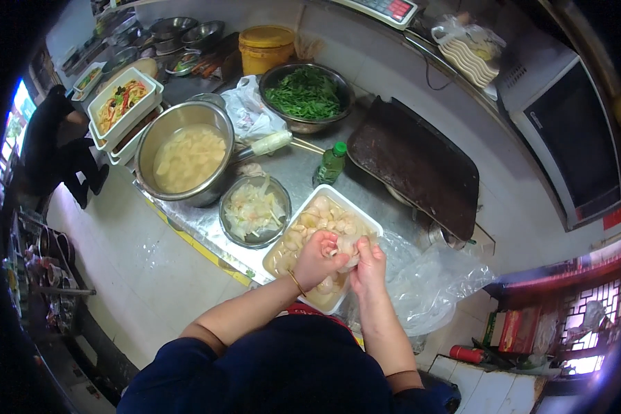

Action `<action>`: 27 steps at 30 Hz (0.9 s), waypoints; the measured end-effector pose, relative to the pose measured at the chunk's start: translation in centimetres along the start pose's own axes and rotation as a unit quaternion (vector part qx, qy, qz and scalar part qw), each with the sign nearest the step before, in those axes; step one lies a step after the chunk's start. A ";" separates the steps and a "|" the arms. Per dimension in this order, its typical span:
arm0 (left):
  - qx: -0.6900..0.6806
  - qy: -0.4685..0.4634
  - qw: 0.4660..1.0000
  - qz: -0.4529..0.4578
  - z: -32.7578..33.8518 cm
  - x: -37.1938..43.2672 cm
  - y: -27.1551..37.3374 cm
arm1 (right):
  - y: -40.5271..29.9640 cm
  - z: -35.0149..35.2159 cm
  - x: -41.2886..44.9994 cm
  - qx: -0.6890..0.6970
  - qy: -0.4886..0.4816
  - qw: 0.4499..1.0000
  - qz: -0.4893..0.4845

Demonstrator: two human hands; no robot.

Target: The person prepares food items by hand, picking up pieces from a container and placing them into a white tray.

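Observation:
My left hand (318,261) and my right hand (368,266) meet above a white plastic tray (355,206). Between them they grip a pale, translucent, soft food piece (348,245), partly covered by my fingers. Several similar pale rounded pieces (313,215) lie in cloudy liquid in the tray; my forearms and hands hide some. Left of the tray stands a round bowl (226,234) of thin, translucent pale scraps (252,209). A crumpled clear plastic bag (429,284) lies to the right of my right hand.
A deep steel pot (186,116) holds pale chunks in liquid, its wrapped handle (271,143) reaching right. Behind the tray stand a green-capped bottle (331,164), a bowl of leafy greens (305,95) and a dark metal tray (414,160). A person (57,145) crouches far left.

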State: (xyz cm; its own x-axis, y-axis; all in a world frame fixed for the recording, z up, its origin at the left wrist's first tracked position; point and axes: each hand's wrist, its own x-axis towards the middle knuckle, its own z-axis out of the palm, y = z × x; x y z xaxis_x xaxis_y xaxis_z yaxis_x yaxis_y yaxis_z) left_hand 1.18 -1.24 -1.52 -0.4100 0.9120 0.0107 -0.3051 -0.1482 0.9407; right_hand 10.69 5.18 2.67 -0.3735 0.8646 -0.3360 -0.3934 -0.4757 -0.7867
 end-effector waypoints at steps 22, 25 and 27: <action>-0.174 -0.059 0.979 -0.086 -0.3 0.2 -1.0 | -0.6 2.7 0.6 0.018 0.102 0.993 -0.052; -0.458 -0.100 0.845 -0.257 -1.3 0.8 -2.3 | 0.0 0.3 2.5 0.116 0.057 0.989 0.073; -0.430 -0.075 0.851 -0.291 -1.3 1.3 -2.3 | 0.4 0.2 3.6 0.079 0.133 0.980 0.125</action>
State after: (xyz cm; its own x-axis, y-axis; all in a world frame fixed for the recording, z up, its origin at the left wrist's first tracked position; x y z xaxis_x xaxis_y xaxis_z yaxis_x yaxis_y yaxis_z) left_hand 0.20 -0.19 -4.09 0.1217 0.9556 -0.2684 -0.9620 0.1801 0.2051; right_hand 8.97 8.08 1.26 -0.2513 0.7192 -0.6477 -0.4504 -0.6792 -0.5795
